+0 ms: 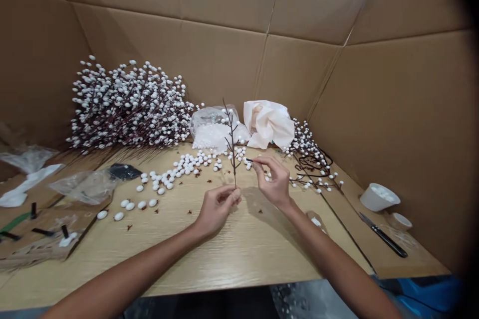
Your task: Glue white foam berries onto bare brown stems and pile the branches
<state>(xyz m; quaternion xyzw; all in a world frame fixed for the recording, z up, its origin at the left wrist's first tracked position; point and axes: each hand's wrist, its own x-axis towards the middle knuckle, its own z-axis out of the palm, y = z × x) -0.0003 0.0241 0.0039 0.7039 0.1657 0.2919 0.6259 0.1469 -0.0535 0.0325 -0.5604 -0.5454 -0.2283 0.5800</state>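
My left hand (220,207) pinches the lower end of a thin brown artificial branch (232,144), which stands upright over the table. Short bare twigs stick out along both sides of its stem. To the right, my right hand (272,179) holds a small dark stick (250,160) between thumb and fingertips, its tip pointing left toward the branch but apart from it. Behind the hands lie many loose white berries (189,163), spread over the wooden table (179,254). Tiny brown star-shaped bits (189,212) are scattered among and in front of them.
A large heap of white-berried branches (130,104) fills the back left; a smaller bunch (307,142) lies back right. Between them sit a clear plastic bag (213,127) and crumpled pale paper (267,122). A white cup (379,197) and a knife (383,235) lie right. Cardboard walls (220,55) surround the table.
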